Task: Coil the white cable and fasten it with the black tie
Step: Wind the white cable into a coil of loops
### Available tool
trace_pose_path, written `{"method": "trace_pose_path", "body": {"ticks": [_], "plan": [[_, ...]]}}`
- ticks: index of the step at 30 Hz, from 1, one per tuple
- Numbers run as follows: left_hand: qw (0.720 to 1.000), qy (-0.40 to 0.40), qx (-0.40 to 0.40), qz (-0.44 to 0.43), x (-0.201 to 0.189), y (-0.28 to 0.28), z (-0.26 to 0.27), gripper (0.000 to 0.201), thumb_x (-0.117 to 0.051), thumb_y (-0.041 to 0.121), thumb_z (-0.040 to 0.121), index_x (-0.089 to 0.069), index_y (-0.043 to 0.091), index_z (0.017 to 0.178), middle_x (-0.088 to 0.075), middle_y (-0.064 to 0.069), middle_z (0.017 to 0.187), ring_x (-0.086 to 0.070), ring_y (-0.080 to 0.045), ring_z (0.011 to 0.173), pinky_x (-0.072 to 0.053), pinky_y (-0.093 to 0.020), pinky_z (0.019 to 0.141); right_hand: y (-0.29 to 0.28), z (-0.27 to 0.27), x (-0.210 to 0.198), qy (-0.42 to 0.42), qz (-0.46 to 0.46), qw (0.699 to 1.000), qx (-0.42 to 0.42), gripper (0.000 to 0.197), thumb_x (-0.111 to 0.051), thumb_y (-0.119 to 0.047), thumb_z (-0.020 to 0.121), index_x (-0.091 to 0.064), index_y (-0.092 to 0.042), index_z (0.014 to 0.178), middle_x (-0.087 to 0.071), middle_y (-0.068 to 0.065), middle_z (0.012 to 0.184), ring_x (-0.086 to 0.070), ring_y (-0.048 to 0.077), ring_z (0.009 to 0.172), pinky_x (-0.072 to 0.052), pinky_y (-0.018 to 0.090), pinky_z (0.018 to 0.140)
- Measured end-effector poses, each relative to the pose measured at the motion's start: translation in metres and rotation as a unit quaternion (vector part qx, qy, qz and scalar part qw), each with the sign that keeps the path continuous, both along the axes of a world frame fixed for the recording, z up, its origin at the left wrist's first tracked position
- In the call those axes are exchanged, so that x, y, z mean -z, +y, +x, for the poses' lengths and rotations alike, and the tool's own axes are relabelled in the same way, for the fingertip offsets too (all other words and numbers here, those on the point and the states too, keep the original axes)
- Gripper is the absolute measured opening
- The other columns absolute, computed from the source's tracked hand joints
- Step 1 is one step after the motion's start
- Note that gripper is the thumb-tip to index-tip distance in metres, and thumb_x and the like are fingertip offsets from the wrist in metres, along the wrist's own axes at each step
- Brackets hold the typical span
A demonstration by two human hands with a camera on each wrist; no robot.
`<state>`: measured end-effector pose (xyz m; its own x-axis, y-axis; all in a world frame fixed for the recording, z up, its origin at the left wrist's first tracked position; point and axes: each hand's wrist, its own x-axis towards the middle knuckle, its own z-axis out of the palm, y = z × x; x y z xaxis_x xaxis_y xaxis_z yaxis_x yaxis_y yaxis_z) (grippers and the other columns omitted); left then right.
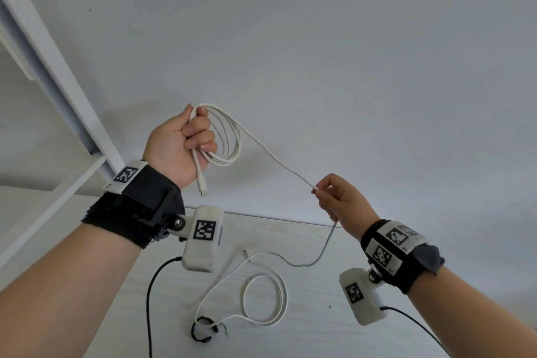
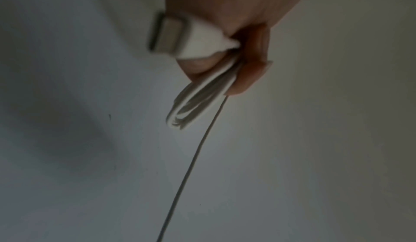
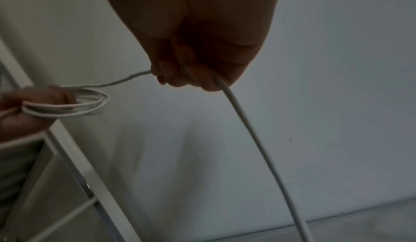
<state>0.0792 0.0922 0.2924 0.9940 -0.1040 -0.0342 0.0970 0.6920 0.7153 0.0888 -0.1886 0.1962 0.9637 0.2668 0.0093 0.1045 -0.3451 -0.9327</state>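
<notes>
Head view: our left hand is fisted round several finished loops of the white cable, one plug hanging below the palm. Our right hand pinches the free run between thumb and fingertip, and from there the cable drops to the tabletop, where a loose ring and the far plug lie. The black tie sits on the tabletop near that slack, well apart from both hands.

Left wrist view: the curled fingers squeeze the bundle flat, plug jutting out beside them.

Right wrist view: the cable passes through our closed fingers and trails down; the coil shows in the other hand.

We judge the risks to be these: the slack on the tabletop could drag or snag the tie as we draw it up, and easing the left grip to take another loop could let the coil spring apart.
</notes>
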Motion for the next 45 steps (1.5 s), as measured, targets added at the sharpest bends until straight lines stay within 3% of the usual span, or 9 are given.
{"method": "trace_pose_path", "body": {"ticks": [11, 16, 20, 23, 28, 30, 36, 41, 45], "plan": [[0.995, -0.007, -0.008, 0.098, -0.002, -0.023, -0.004, 0.028, -0.032, 0.030, 0.099, -0.047, 0.016, 0.080, -0.035, 0.009, 0.046, -0.031, -0.006, 0.037, -0.041, -0.018, 0.044, 0.030, -0.027, -0.006, -0.053, -0.248, 0.963, -0.096, 0.016, -0.049, -0.023, 0.090, -0.047, -0.025, 0.075, -0.048, -0.009, 0.059, -0.043, 0.011, 0.054, -0.039, 0.025, 0.056], [0.980, -0.031, -0.017, 0.197, 0.004, -0.034, -0.009, 0.029, -0.033, 0.025, 0.100, -0.047, 0.014, 0.077, -0.045, 0.008, 0.050, -0.048, -0.011, 0.044, -0.046, -0.022, 0.051, 0.046, -0.043, -0.027, -0.093, -0.288, 0.938, -0.171, 0.010, -0.047, -0.024, 0.090, -0.052, -0.024, 0.081, -0.043, -0.010, 0.055, -0.042, 0.008, 0.054, -0.042, 0.032, 0.062], [0.964, -0.032, -0.021, 0.265, 0.008, -0.043, -0.016, 0.027, -0.037, 0.022, 0.099, -0.051, 0.010, 0.080, -0.062, 0.000, 0.057, -0.067, -0.023, 0.056, -0.059, -0.036, 0.066, 0.056, -0.054, -0.048, -0.140, -0.291, 0.922, -0.212, 0.009, -0.047, -0.025, 0.091, -0.054, -0.022, 0.086, -0.040, -0.009, 0.052, -0.039, 0.005, 0.053, -0.042, 0.034, 0.063], [0.942, -0.030, 0.005, 0.334, 0.012, -0.048, -0.020, 0.024, -0.037, 0.024, 0.099, -0.050, 0.005, 0.092, -0.070, -0.005, 0.066, -0.071, -0.031, 0.069, -0.054, -0.045, 0.080, 0.061, -0.057, -0.062, -0.187, -0.282, 0.914, -0.223, 0.009, -0.048, -0.024, 0.091, -0.055, -0.020, 0.089, -0.038, -0.011, 0.050, -0.037, 0.004, 0.051, -0.039, 0.031, 0.062], [0.904, -0.028, 0.036, 0.425, 0.018, -0.058, -0.028, 0.024, -0.039, 0.023, 0.099, -0.056, 0.008, 0.090, -0.072, -0.002, 0.072, -0.064, -0.016, 0.060, -0.048, -0.023, 0.054, 0.066, -0.055, -0.078, -0.244, -0.234, 0.915, -0.218, 0.008, -0.053, -0.019, 0.090, -0.057, -0.014, 0.086, -0.040, -0.017, 0.057, -0.039, 0.007, 0.050, -0.042, 0.033, 0.061], [0.893, -0.031, 0.033, 0.447, 0.021, -0.060, -0.029, 0.023, -0.043, 0.021, 0.097, -0.058, 0.011, 0.082, -0.063, -0.002, 0.071, -0.055, -0.015, 0.061, -0.044, -0.023, 0.057, 0.066, -0.051, -0.080, -0.254, -0.218, 0.921, -0.201, 0.007, -0.055, -0.019, 0.089, -0.059, -0.015, 0.087, -0.044, -0.018, 0.057, -0.042, 0.005, 0.051, -0.042, 0.029, 0.060], [0.895, -0.032, 0.094, 0.435, 0.019, -0.061, -0.038, 0.029, -0.040, 0.028, 0.098, -0.056, 0.007, 0.087, -0.069, -0.007, 0.064, -0.061, -0.023, 0.043, -0.044, -0.023, 0.044, 0.060, -0.036, -0.083, -0.265, -0.197, 0.938, -0.104, 0.010, -0.058, -0.022, 0.086, -0.061, -0.014, 0.080, -0.057, -0.013, 0.058, -0.046, 0.002, 0.052, -0.044, 0.026, 0.060], [0.907, -0.040, 0.096, 0.407, 0.021, -0.063, -0.040, 0.032, -0.040, 0.030, 0.099, -0.048, 0.011, 0.074, -0.051, 0.000, 0.049, -0.037, -0.014, 0.034, -0.035, -0.025, 0.043, 0.059, -0.030, -0.085, -0.278, -0.179, 0.941, -0.077, 0.007, -0.061, -0.027, 0.084, -0.065, -0.021, 0.084, -0.064, -0.009, 0.066, -0.053, 0.008, 0.061, -0.049, 0.032, 0.065], [0.921, -0.020, 0.124, 0.368, 0.020, -0.064, -0.045, 0.026, -0.036, 0.027, 0.099, -0.045, 0.011, 0.082, -0.035, 0.005, 0.049, -0.026, -0.009, 0.035, -0.025, -0.023, 0.042, 0.051, -0.021, -0.089, -0.279, -0.154, 0.947, -0.047, 0.021, -0.071, -0.037, 0.075, -0.058, -0.021, 0.082, -0.054, -0.005, 0.059, -0.046, 0.009, 0.053, -0.045, 0.030, 0.059]]}}
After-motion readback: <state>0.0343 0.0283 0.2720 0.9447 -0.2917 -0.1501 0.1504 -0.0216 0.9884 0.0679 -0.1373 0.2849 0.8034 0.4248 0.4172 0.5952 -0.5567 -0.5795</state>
